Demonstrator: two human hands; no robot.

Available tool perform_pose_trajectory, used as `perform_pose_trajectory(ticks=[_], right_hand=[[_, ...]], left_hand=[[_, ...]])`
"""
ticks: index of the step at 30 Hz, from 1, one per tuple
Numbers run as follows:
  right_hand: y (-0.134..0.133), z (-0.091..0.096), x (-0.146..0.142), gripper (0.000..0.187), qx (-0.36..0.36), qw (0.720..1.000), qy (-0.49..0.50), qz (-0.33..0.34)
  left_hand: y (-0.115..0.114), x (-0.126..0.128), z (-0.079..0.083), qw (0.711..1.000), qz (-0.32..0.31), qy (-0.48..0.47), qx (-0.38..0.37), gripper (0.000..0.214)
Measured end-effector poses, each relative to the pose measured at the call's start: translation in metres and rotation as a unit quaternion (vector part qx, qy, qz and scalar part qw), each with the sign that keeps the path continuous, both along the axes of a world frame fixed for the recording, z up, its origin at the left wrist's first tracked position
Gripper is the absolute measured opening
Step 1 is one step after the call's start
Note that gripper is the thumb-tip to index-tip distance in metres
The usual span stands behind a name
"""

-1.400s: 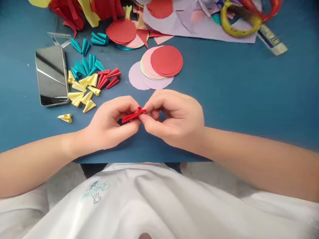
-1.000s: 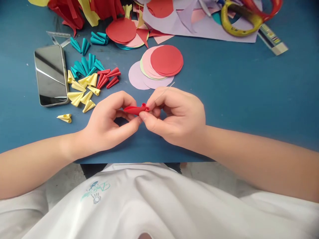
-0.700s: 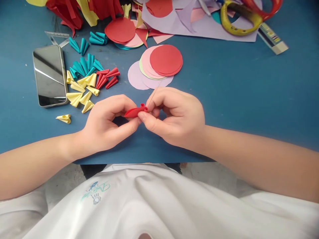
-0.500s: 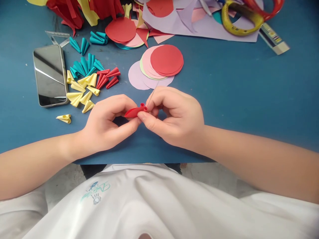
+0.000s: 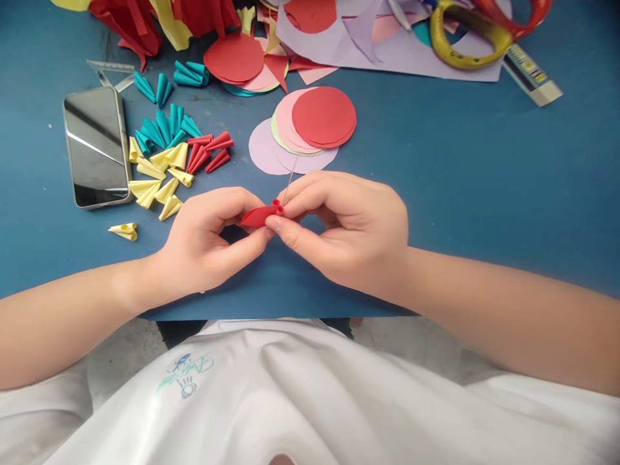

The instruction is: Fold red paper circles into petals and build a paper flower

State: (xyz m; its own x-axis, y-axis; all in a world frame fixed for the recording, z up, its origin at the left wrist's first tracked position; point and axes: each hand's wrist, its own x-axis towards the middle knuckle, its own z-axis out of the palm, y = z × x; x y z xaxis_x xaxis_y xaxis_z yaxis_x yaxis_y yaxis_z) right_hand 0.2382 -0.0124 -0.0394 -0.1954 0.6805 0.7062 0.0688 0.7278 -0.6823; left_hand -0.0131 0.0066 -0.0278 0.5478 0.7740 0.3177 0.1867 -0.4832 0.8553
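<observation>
Near the front edge of the tabletop (image 5: 484, 187), left hand (image 5: 208, 239) and right hand (image 5: 349, 226) pinch one red paper (image 5: 256, 217), apparently curling it; the next move likely calls for gentle pressure.

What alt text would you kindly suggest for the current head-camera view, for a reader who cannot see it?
A person's left hand and right hand hold a small red paper piece above a blue table. To the left lie teal cones, yellow cones and red cones near a phone; farther back are overlapping paper circles and paper scraps.
</observation>
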Motion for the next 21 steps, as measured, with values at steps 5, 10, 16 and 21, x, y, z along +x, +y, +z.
perform_pose_trajectory(ticks=[5, 10, 16, 21], right_hand=[[-0.007, -0.006, -0.003, 0.022, -0.132, 0.991, -0.024, -0.022], [-0.007, -0.014, -0.007, 0.032, -0.156, 0.986, 0.060, 0.000], [-0.004, -0.006, 0.000, 0.018, -0.128, 0.991, 0.030, 0.017], [-0.001, -0.007, 0.001, 0.022, -0.195, 0.981, -0.002, 0.021]], left_hand=[[-0.001, -0.001, -0.001, 1.000, 0.002, 0.010, -0.015, 0.032], [-0.007, 0.002, 0.008, 0.998, 0.026, 0.036, -0.039, 0.037], [-0.005, 0.004, 0.007, 1.000, 0.022, -0.004, 0.000, 0.022], [-0.004, 0.006, 0.007, 0.999, 0.017, -0.021, 0.017, 0.017]])
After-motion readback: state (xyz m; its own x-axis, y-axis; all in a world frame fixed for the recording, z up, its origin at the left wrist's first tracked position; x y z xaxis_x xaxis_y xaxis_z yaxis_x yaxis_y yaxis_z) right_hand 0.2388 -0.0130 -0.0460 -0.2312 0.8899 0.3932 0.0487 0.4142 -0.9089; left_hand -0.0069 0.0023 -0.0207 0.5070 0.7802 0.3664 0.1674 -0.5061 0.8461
